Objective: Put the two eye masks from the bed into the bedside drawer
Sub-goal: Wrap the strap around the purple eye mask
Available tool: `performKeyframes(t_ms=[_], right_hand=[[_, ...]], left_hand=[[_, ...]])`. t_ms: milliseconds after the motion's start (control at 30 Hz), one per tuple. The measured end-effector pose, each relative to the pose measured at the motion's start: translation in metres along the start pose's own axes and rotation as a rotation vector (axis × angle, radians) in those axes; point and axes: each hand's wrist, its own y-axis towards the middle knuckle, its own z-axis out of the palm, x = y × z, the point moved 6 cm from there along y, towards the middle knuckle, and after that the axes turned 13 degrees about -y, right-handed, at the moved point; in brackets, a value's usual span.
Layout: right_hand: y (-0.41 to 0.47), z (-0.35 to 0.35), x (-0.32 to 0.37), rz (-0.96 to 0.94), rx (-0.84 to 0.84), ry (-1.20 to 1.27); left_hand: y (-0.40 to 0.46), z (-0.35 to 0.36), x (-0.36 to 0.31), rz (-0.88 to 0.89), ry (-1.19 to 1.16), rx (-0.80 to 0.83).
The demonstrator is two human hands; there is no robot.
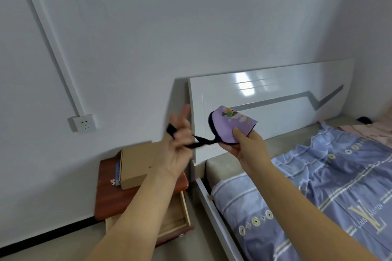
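Note:
A purple eye mask (231,125) with a cartoon print and dark backing is held up in front of the white headboard. My right hand (246,144) pinches its lower edge. Its black strap (201,143) stretches left to my left hand (179,146), whose fingers are wound in it. Below my left forearm the bedside drawer (180,216) of the red-brown nightstand (106,193) stands pulled open; its inside is mostly hidden by my arm. A dark object (364,120), perhaps the second eye mask, lies far back on the bed by the headboard.
A cardboard box (135,165) lies on the nightstand top. The bed (318,197) with a blue patterned sheet fills the right side, a pink cloth (369,131) at its head. A wall socket (83,123) sits on the left wall.

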Motion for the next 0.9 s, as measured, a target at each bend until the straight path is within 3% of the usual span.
performKeyframes(t_ms=[33,100,133,167,233,267,333,433,533,567,633,667,700,733,767,800,833,900], right_hand=[[0.001,0.002,0.002,0.001,-0.007,-0.009],[0.002,0.003,0.010,-0.053,-0.027,-0.079],[0.001,0.004,0.014,-0.096,-0.032,-0.141],[-0.001,0.007,0.017,-0.139,-0.029,-0.211],[-0.006,0.013,0.014,-0.189,-0.014,-0.285],[-0.008,0.014,0.009,-0.185,-0.011,-0.263],[-0.008,0.013,-0.002,-0.108,-0.036,-0.140],[-0.003,0.008,-0.014,0.080,-0.045,0.071],[-0.002,0.007,-0.011,0.123,0.001,0.137],[-0.002,0.009,-0.009,0.112,0.017,0.154],[-0.002,0.015,-0.007,0.114,0.044,0.208],[-0.001,0.020,-0.009,0.143,0.046,0.234],[0.000,0.026,-0.013,0.184,0.042,0.259],[0.000,0.030,-0.016,0.230,0.032,0.284],[0.002,0.033,-0.020,0.269,0.019,0.311],[0.004,0.034,-0.021,0.286,0.012,0.320],[0.007,0.034,-0.019,0.274,0.009,0.291],[0.014,0.027,-0.006,0.161,-0.007,0.137]], left_hand=[[-0.010,0.000,0.020,-0.209,0.309,0.036],[-0.038,-0.024,0.060,-0.653,0.997,0.272],[-0.043,-0.047,0.068,-0.761,1.326,0.321],[-0.037,-0.067,0.066,-0.726,1.610,0.251],[-0.014,-0.075,0.031,-0.307,1.897,-0.026],[-0.008,-0.071,0.010,-0.116,1.898,-0.169],[-0.001,-0.063,-0.013,0.102,1.800,-0.237],[-0.008,-0.025,-0.017,0.478,1.754,-0.062],[-0.018,-0.003,-0.012,0.630,2.000,0.117],[-0.017,-0.002,-0.019,0.663,1.892,0.051],[-0.013,-0.009,-0.043,0.689,1.258,-0.235],[-0.010,-0.015,-0.048,0.626,0.830,-0.323],[-0.007,-0.017,-0.049,0.551,0.399,-0.308],[0.000,-0.011,-0.042,0.425,0.047,-0.208],[0.004,-0.004,-0.035,0.277,-0.151,-0.071],[0.000,0.006,-0.029,0.119,-0.136,0.005],[-0.008,0.014,-0.021,-0.058,0.104,0.035],[-0.026,0.005,0.003,-0.433,0.870,0.160]])
